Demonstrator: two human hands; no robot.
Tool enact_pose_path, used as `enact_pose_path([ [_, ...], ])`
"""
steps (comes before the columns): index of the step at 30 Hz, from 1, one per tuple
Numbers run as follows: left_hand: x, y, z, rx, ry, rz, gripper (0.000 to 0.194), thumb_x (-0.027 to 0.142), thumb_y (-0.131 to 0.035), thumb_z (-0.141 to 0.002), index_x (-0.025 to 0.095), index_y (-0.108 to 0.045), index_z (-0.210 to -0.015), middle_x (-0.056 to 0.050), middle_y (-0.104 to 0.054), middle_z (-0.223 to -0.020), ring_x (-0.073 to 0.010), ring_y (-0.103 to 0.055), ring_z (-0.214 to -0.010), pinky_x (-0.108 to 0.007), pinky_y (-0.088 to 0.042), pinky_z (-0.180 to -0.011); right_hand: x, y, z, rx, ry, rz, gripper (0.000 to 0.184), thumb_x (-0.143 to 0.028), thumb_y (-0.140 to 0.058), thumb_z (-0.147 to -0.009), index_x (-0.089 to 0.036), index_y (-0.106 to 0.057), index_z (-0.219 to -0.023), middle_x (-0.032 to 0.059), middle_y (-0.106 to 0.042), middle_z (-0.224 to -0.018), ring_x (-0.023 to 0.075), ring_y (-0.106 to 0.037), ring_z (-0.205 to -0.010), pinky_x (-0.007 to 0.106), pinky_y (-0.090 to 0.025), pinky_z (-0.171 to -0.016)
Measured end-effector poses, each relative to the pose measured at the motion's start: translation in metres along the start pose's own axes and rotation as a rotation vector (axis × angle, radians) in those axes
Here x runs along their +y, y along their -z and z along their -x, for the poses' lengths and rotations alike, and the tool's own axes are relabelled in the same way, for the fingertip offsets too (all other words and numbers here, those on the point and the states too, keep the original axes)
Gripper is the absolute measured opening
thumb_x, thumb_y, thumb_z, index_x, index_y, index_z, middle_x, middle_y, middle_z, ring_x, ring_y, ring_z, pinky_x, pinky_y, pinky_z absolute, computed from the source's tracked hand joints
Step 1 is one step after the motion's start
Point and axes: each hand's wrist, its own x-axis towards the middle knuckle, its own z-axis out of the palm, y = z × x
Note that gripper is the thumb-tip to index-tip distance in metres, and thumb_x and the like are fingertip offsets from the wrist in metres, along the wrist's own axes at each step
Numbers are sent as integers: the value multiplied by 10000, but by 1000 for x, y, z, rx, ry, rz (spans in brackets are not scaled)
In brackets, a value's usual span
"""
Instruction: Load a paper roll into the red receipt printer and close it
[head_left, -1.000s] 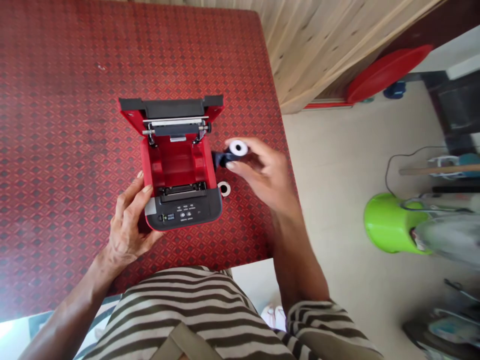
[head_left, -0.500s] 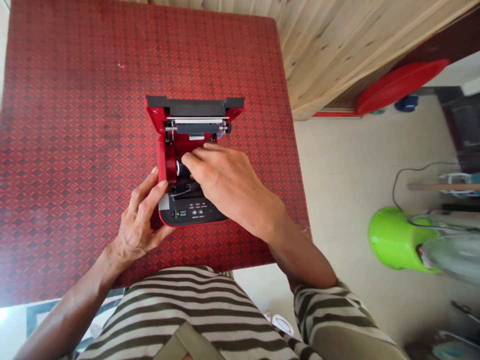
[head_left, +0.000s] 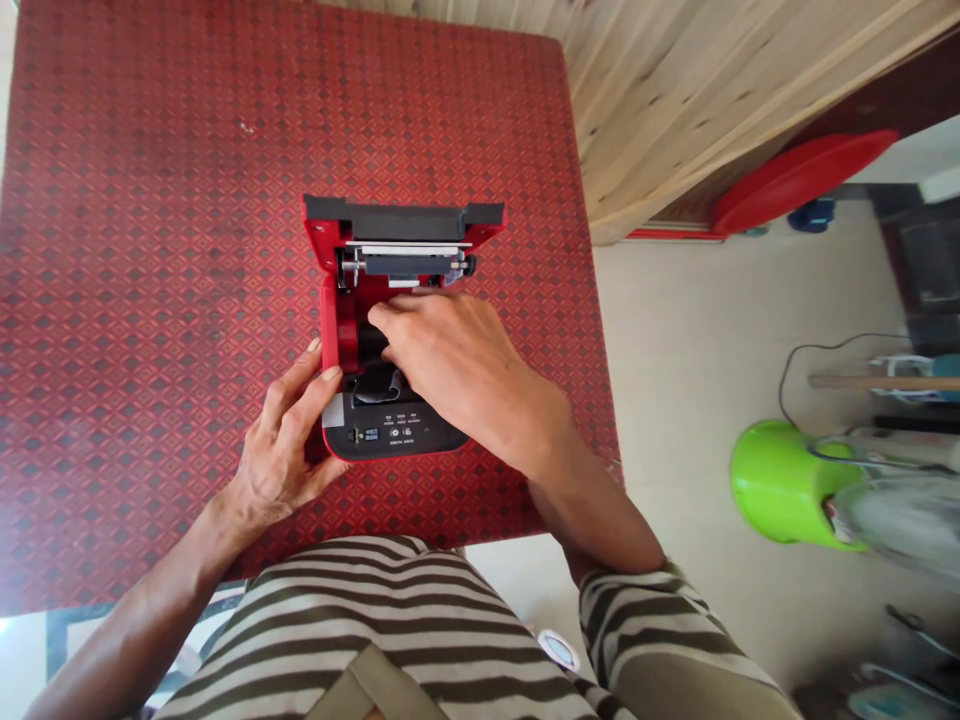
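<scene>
While my left fingers (head_left: 306, 402) clasp the printer (head_left: 435, 430), gentle, level pressure suits the dark roll (head_left: 369, 343); my right fingers' (head_left: 397, 322) grip I can't tell.

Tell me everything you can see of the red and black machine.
The machine looks like hard plastic: red body, black front panel with white icons and a pale sticker. It sits on the patterned table, lid open, showing a dark roller. The left hand grips its left front corner; the right hand reaches inside, hiding much of it.
</scene>
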Motion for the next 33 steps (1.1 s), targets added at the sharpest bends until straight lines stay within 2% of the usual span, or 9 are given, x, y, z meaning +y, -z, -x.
enact_pose_path([
  [7,1,5,4,-31,64,70,1005,462,-809,-859,220,-245,-1655,-215,-452,-1612,-378,-516,-1459,-582,-562,-1115,20,23,39,30,345,-401,422,-3,-454,-1008,-197,-689,-1300,57,-754,-1283,197,-693,-1168,439,-515,-1099],
  [11,-2,23,-4,-86,225,284,1003,647,-706,-883,261,-205,-1661,-222,-435,-1617,-390,-594,-1367,-644,-548,-1080,20,12,46,125,315,-391,247,-93,-529,-1041,-178,-736,-1147,72,-771,-1106,208,-689,-1033,420,-551,-1006],
  [14,-15,38,-32,-9,228,355,945,696,-661,-882,272,-282,-1636,-204,-450,-1596,-392,-601,-1345,-610,-567,-1030,15,3,48,218,296,-370,201,-110,-560,-1039,-168,-746,-989,72,-748,-1004,195,-658,-927,360,-557,-894],
  [17,-30,47,-77,76,114,250,910,780,-547,-898,301,-292,-1628,-161,-452,-1581,-373,-584,-1355,-590,-555,-1036,8,-2,56,331,263,-333,222,-76,-544,-1034,-146,-746,-977,82,-717,-994,181,-626,-909,322,-546,-834],
  [19,-33,49,-106,30,37,167,890,796,-473,-924,304,-276,-1640,-146,-415,-1613,-361,-533,-1419,-566,-521,-1097,2,-6,63,400,229,-277,250,-48,-522,-1028,-136,-754,-989,89,-704,-982,179,-611,-898,312,-541,-805],
  [22,-27,50,-127,-58,-47,132,769,740,-383,-989,329,-299,-1633,-80,-520,-1551,-299,-571,-1377,-526,-494,-1154,-7,-13,74,483,181,-180,268,-31,-512,-1021,-138,-757,-1012,90,-716,-980,180,-604,-878,312,-542,-783],
  [26,-11,48,-105,-47,-70,105,826,771,-409,-976,240,-371,-1607,-95,-638,-1437,-303,-647,-1268,-563,-511,-1113,-14,-27,83,577,140,-102,230,-44,-549,-1007,-149,-749,-1055,90,-749,-1023,175,-605,-832,313,-554,-767],
  [30,1,40,-65,-59,-251,-35,940,814,-581,-866,199,-461,-1567,-137,-683,-1353,-356,-663,-1262,-524,-526,-1083,-17,-37,85,622,113,-60,264,-61,-534,-1012,-199,-743,-1098,78,-765,-1061,171,-620,-822,315,-557,-759],
  [33,4,31,-48,-108,-237,-64,1000,817,-661,-808,210,-449,-1574,-149,-676,-1342,-393,-646,-1286,-543,-537,-1071,-17,-40,85,618,97,-42,260,-68,-538,-1013,-204,-736,-1114,75,-773,-1046,174,-640,-833,324,-563,-783],
])
